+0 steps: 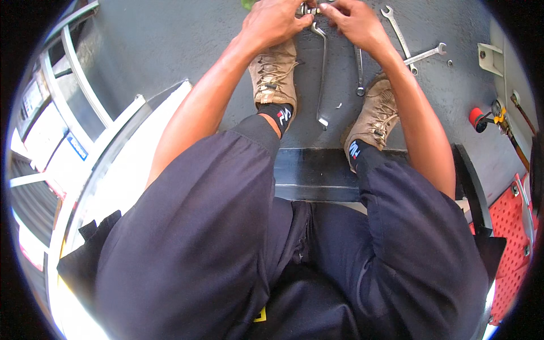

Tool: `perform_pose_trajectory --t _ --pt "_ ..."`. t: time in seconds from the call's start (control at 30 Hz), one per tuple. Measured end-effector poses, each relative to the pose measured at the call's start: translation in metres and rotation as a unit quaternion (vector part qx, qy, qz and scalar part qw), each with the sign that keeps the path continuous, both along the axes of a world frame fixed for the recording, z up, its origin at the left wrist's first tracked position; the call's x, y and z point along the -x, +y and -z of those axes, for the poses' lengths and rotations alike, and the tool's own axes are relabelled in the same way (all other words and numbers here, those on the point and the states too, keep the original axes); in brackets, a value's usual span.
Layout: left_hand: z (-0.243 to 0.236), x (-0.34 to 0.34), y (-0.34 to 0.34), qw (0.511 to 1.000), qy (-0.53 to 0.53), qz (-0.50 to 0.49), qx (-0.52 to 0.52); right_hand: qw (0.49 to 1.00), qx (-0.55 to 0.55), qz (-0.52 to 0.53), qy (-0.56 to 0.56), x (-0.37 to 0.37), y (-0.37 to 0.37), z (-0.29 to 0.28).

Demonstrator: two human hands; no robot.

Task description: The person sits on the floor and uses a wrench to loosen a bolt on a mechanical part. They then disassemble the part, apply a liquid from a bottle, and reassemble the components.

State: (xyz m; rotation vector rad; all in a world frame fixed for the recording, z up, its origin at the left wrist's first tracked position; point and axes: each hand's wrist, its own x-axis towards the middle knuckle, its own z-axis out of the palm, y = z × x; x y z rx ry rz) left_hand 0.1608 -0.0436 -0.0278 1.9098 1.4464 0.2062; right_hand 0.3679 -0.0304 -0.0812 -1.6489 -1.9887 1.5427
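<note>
A small metal fitting (312,11) is located at the upper edge of the view, between the hands and just above the grey floor (198,45). It is found bright and silvery, short and stepped in outline; finer detail is hidden by fingers. Its left end appears clamped by the thumb and fingers of the left hand (276,24), presumably for steadiness. The right hand (357,24) is set at the opposite end, thumb and forefinger close together; whether they are clamped cannot be told. An offset ring spanner (323,73) is laid with its upper end just below the fitting, likely for ready reach. Beyond the right hand, a combination spanner (398,39) is crossed by an open-ended spanner (425,55), beside which a nut (450,63) is noted.
</note>
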Motion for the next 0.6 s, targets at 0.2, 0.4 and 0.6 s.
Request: perform_pose_trajectory --t 0.2,0.4,0.6 --pt "-0.003 0.002 -0.005 1.000 0.007 -0.007 -0.019 0.991 -0.027 0.084 0.102 0.004 -0.003 -0.012" --pt "0.006 0.005 -0.003 0.999 -0.009 0.000 -0.031 0.984 -0.043 0.069 0.157 0.005 -0.005 -0.004" --pt "0.011 0.011 -0.003 1.000 -0.007 -0.011 -0.017 0.997 0.004 0.030 0.069 0.014 -0.001 -0.008"
